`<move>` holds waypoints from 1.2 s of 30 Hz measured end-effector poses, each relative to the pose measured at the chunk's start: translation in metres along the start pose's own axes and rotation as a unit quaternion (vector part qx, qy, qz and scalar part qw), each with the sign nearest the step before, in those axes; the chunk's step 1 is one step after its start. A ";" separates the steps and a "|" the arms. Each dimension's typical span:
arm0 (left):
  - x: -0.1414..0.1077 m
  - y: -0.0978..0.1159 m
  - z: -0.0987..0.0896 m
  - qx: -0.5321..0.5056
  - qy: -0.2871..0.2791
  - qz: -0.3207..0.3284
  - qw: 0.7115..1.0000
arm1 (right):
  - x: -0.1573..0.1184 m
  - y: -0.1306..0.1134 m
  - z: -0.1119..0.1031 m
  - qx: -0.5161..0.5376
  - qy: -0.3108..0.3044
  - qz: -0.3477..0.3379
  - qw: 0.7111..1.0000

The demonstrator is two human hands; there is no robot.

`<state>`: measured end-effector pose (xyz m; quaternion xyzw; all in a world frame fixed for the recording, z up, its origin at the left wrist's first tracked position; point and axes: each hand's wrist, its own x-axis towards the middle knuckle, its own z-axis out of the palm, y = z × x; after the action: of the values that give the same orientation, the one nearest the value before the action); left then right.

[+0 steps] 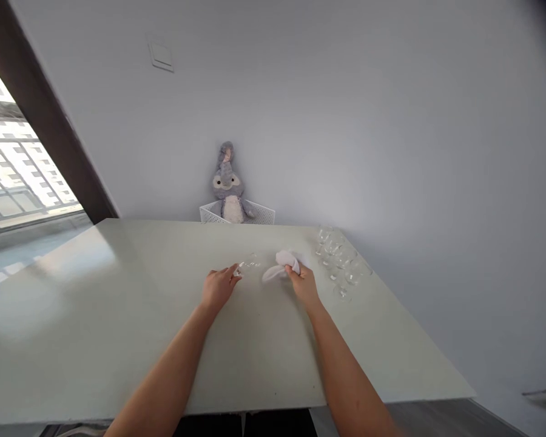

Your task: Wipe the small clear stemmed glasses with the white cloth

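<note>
- Left hand (218, 287) is pinching the near end of a clear glass (249, 264), mid-frame; right hand (306, 284) is clutching a bunched white cloth (287, 260) just right of it, not touching
- A light, steady pinch is probably serving best; the cloth's loose tail is likely needing gathering
- The glass's long axis is seemingly running lower left to upper right; mouth end unclear

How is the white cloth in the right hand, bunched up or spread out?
Bunched up: the white cloth forms a lump in the right hand, one loose end sticking out.
</note>
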<state>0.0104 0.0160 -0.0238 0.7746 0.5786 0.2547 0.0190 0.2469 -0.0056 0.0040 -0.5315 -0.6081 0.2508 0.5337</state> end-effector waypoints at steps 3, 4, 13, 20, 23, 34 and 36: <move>0.001 -0.003 -0.002 0.035 0.009 0.011 0.999 | -0.014 -0.018 0.011 -0.141 -0.050 -0.167 0.975; 0.001 -0.002 -0.002 0.040 0.012 0.025 0.999 | -0.020 -0.024 0.016 -0.189 -0.080 -0.212 0.955; -0.010 0.030 0.001 0.012 0.062 0.294 0.954 | -0.029 -0.024 0.031 -0.261 -0.092 -0.181 0.944; -0.014 0.035 0.009 -0.012 0.061 0.286 0.956 | -0.008 -0.006 0.014 0.120 -0.108 0.118 0.980; -0.016 0.038 0.016 -0.059 0.052 0.221 0.972 | -0.009 -0.001 0.024 0.314 -0.012 0.186 0.931; -0.024 0.063 0.023 -0.251 0.025 -0.064 0.966 | -0.023 -0.010 0.063 0.548 0.090 0.282 0.782; -0.024 0.066 0.025 -0.294 0.034 -0.090 0.951 | -0.030 -0.015 0.070 0.540 0.054 0.252 0.801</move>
<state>0.0747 -0.0213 -0.0332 0.6701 0.5456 0.4372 0.2494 0.1734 -0.0193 -0.0159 -0.3047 -0.1890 0.6350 0.6843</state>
